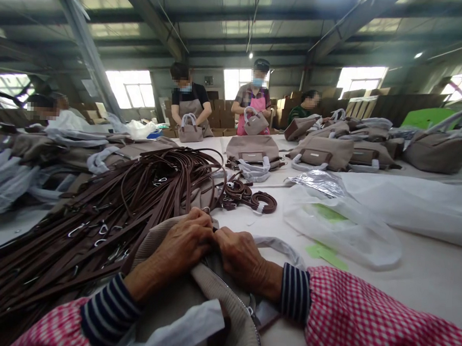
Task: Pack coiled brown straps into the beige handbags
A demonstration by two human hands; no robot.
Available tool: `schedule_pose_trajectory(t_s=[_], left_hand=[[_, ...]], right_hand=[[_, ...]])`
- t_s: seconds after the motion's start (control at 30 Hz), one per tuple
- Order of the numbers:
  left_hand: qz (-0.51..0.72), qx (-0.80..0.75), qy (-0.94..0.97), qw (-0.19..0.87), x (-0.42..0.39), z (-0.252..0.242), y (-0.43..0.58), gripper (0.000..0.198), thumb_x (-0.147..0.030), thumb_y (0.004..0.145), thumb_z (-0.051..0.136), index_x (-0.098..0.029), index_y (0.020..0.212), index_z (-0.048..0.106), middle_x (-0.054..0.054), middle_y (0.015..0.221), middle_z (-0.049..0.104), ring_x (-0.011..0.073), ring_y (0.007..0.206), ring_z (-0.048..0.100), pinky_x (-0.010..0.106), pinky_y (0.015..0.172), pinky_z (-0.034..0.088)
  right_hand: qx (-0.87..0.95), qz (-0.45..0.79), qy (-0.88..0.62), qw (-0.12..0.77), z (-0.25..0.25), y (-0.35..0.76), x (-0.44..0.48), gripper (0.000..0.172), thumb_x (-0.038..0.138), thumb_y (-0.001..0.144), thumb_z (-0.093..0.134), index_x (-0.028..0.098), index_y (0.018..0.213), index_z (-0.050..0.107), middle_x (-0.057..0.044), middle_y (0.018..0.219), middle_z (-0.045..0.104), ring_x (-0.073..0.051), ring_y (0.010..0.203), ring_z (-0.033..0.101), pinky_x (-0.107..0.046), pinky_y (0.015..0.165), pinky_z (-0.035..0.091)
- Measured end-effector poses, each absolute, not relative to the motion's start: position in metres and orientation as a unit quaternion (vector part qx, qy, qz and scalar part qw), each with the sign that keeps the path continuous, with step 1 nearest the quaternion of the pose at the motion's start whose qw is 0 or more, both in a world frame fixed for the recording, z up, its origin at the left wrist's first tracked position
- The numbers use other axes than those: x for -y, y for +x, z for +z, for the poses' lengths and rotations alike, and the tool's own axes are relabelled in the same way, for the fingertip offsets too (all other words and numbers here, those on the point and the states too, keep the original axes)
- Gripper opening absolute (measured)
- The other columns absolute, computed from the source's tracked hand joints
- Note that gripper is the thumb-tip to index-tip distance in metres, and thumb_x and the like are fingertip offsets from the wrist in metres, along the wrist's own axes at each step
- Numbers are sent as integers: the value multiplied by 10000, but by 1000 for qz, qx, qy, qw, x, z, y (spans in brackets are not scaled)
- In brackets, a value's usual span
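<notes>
A taupe handbag with an open zipper lies right in front of me on the white table. My left hand and my right hand meet at its far rim, fingers curled and pressed together on the bag's edge. What the fingertips pinch is hidden between the hands. White wrapping paper covers part of the bag near me. A big pile of brown leather straps with metal clips lies just left of my left hand.
Coiled brown straps lie beyond the hands. Clear plastic bags lie to the right. Finished taupe handbags are stacked at the far side, where several other people stand or sit handling bags.
</notes>
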State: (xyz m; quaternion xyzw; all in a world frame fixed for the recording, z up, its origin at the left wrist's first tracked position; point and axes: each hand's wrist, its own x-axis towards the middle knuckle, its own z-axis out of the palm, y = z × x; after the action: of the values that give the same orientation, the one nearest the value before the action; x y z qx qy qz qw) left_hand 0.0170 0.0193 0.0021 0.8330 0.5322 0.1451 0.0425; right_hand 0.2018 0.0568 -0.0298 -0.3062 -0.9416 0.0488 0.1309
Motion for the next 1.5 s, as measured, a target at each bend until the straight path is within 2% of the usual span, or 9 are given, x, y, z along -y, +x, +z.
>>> schedule_pose_trajectory(t_s=[0.3,0.4,0.53,0.73,0.97,1.2,1.33,1.43,1.5], left_hand=[[264,-542,792,96,-19,-14,17,169,-131,860,690,-225,748,775,32,874,715,266,1110,509,416,1005,408],[292,-544,779,112,-17,-16,16,125,-134,832,724,-209,736,750,37,865,715,276,1147,502,428,1043,402],[307,-550,767,123,-17,-15,17,122,-115,802,712,-203,718,722,42,873,718,287,1167,506,442,1046,401],[310,-545,768,134,-20,-18,14,94,-164,792,682,-211,714,706,49,889,724,309,1193,505,465,1046,403],[302,-556,761,143,-26,-17,6,138,-322,795,638,-229,735,721,86,974,720,347,1233,509,491,1020,457],[269,-565,773,110,-32,-24,-6,251,-470,770,658,-245,803,766,88,1051,722,349,1231,522,486,1054,463],[228,-574,779,105,-29,-19,-7,252,-461,848,622,-252,886,758,58,1113,725,320,1277,491,461,1089,457],[227,-573,781,102,-30,-21,-11,266,-488,870,624,-261,897,760,55,1142,723,321,1281,502,473,1094,466],[235,-569,782,96,-34,-28,-17,294,-544,878,631,-283,897,765,32,1139,731,322,1289,507,477,1100,470]], right_hand=[[936,138,-285,151,-4,208,-78,133,136,927,584,171,975,703,-64,942,765,-193,848,687,-282,724,404],[913,81,-360,176,16,215,-116,158,196,982,547,187,1048,691,-53,1008,751,-185,923,683,-267,783,422],[903,4,-410,128,22,210,-172,249,190,896,629,150,1138,666,-136,1218,676,-249,1052,648,-282,755,419],[898,20,-428,95,15,193,-204,186,277,847,705,133,964,717,-122,1092,695,-231,919,646,-278,681,374],[887,76,-429,152,49,267,-114,199,332,858,757,164,948,698,-29,1004,678,-167,884,602,-257,738,395],[915,219,-315,128,21,337,22,344,134,864,701,171,1201,645,-89,1230,632,-208,1022,624,-310,872,500],[855,342,-299,252,13,368,21,472,237,883,778,215,1334,641,-87,1361,609,-167,1026,641,-265,854,528],[806,276,-398,340,11,406,4,163,231,927,694,195,1078,741,-65,1180,691,-129,799,621,-258,711,503],[777,182,-481,362,9,432,-12,116,242,937,643,179,918,738,-59,1004,720,-147,755,612,-281,694,475]])
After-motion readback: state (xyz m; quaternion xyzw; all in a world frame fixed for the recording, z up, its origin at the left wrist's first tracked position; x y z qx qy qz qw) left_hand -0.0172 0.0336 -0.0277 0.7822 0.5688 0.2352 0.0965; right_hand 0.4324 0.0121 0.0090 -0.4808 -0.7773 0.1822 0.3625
